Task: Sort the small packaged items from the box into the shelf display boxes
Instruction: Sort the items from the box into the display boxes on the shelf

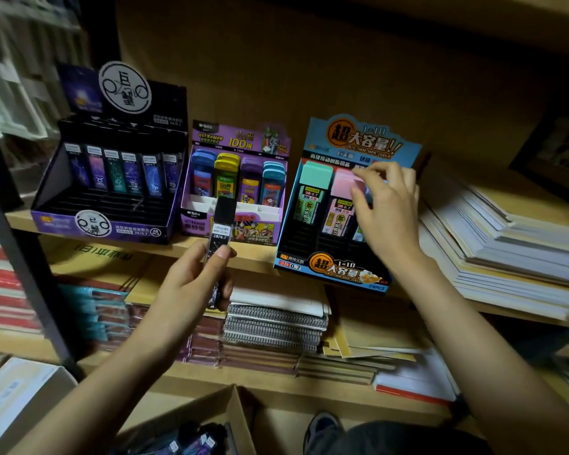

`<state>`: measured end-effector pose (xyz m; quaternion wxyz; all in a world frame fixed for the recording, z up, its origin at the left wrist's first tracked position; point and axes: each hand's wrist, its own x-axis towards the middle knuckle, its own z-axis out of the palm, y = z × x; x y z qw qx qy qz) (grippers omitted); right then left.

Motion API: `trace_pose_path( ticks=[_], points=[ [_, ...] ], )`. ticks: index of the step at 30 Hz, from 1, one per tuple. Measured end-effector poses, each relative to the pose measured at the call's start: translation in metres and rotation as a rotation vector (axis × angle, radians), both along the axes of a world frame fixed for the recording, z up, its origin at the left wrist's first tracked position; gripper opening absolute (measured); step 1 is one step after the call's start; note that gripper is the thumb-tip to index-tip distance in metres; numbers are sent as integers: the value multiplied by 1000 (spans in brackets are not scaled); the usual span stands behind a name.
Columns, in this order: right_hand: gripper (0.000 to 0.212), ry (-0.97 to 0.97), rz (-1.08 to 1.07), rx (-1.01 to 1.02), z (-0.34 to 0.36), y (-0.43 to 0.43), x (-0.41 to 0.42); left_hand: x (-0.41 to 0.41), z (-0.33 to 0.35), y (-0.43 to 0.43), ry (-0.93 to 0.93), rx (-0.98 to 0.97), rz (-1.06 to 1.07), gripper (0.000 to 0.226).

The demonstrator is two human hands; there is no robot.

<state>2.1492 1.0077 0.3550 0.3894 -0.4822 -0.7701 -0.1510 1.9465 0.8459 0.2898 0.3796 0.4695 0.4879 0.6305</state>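
Three display boxes stand side by side on the wooden shelf (253,252): a black display box (128,229) at the left with a row of dark slim cases standing at its back, a purple display box (194,221) in the middle holding blue, yellow, purple and teal packs, and a blue display box (335,267) at the right. The left hand (191,277) is raised in front of the purple one, its fingers wrapped round a slim black lead case (220,224) held upright, thumb pressed on its label. The right hand (388,205) reaches into the blue display box, fingers bent and pinching the top of a pink-capped case (342,182) that stands just beside a green-capped case (314,178) in the back row. Below, at the person's knees, an open cardboard box (211,408) holds more dark packets (184,441). Spiral notebooks (276,326) lie stacked on the lower shelf, and paper stacks (506,244) sit right of the blue box.
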Motion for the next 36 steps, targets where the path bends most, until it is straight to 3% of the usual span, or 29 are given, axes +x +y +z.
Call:
trace_pose_path(
  ticks=[3, 6, 8, 14, 20, 23, 27, 36],
  points=[
    [24, 178, 214, -111, 9, -28, -27, -1, 2, -1, -26, -4, -22, 20],
    [18, 402, 575, -566, 10, -69, -68, -2, 6, -4, -26, 13, -42, 17],
    [14, 488, 707, -767, 6, -85, -90, -3, 8, -6, -9, 26, -55, 15],
    [12, 598, 796, -917, 12, -98, -122, -24, 9, -18, 52, 34, -47, 19],
    [9, 649, 842, -773, 28, -83, -148, -92, 17, -16, 394, 92, 248, 41],
    [11, 665, 806, -624, 37, -66, -165, -132, 12, -12, 749, 56, 435, 53],
    [11, 567, 781, -418, 42, -39, -195, -167, -6, -8, 1123, -66, 494, 56],
    [16, 192, 753, -233, 23, -5, -226, -176, -24, 3, 1088, -58, 523, 50]
  ],
)
